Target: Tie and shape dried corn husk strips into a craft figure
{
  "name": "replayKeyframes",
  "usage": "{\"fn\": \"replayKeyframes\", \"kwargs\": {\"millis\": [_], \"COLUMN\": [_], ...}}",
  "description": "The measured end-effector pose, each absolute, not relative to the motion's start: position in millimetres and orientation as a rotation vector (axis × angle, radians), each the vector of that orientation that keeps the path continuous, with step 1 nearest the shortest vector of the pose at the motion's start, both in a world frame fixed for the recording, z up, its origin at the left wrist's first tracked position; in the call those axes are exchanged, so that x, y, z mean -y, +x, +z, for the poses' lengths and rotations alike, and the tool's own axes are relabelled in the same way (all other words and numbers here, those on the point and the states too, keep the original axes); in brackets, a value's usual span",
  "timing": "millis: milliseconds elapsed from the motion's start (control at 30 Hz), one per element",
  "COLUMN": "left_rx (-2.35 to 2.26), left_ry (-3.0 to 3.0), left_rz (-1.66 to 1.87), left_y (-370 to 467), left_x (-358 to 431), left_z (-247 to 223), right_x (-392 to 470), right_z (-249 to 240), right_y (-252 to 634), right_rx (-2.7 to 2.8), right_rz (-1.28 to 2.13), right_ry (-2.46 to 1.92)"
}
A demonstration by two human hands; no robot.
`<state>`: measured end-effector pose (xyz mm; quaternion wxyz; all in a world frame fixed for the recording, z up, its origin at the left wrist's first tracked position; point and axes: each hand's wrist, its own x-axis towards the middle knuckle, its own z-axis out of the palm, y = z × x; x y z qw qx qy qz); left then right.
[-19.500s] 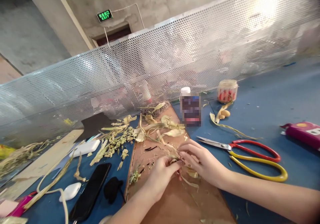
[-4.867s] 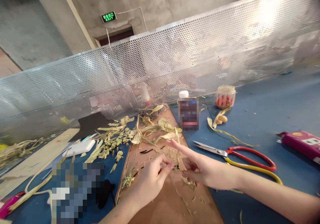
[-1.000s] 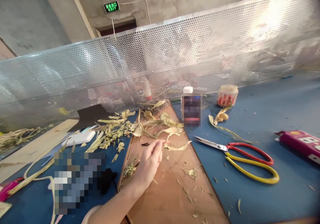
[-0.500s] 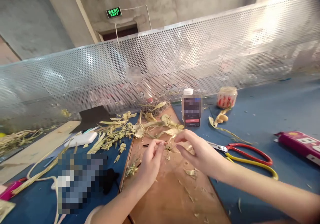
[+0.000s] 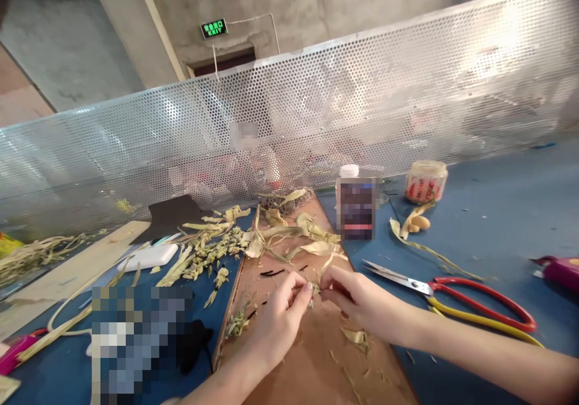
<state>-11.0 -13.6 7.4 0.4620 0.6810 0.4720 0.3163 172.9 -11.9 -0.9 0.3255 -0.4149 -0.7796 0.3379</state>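
Observation:
Over the brown board [image 5: 312, 363] my two hands almost meet. My left hand [image 5: 284, 311] is closed, thumb against the fingertips, and my right hand [image 5: 357, 293] pinches from the other side. Between the fingertips shows a small greenish bit of dried plant [image 5: 316, 285], touched by both hands; its exact shape is hard to make out. Just beyond lie dried leaves and husks [image 5: 312, 233] and thin dark strips [image 5: 272, 272]. A curled dry leaf [image 5: 356, 337] rests below my right hand. Scissors [image 5: 420, 285] with red and yellow handles lie beside my right forearm, blades partly apart.
Dried seed heads [image 5: 215, 245] spread left of the board, near a white plastic case [image 5: 149, 256]. At the back stand a white-capped bottle [image 5: 349, 169] with a phone [image 5: 356, 212] before it, and a glass jar [image 5: 425, 181]. A perforated metal screen [image 5: 289, 103] borders the blue table [image 5: 497, 212].
Both hands have come together, the right one closing from a spread thumb and fingers to a pinch at the plant bit. The view has shifted slightly.

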Motion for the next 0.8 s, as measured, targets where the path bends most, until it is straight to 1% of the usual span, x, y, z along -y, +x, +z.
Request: {"fn": "replayKeyframes", "kwargs": {"millis": [133,367,600,800], "left_rx": [-1.098,-1.151,-1.206,-1.238], "left_ry": [1.628,1.727,1.801,1.846], "left_rz": [0.696,0.672,0.609,0.631], "left_y": [-13.6,-12.9,-14.8,-14.6], "left_x": [11.2,9.5,12.2,14.2], "left_z": [10.1,11.4,11.6,13.3], "right_x": [11.6,13.7,13.9,11.8], "right_z": [-3.2,0.0,-0.8,-3.0], "right_y": [176.8,180.5,179.6,181.3], "right_rx": [2.116,2.162,2.15,2.14], "right_rz": [0.826,0.774,0.814,0.836], "right_ry": [-1.034,-1.0,-0.97,-1.001]}}
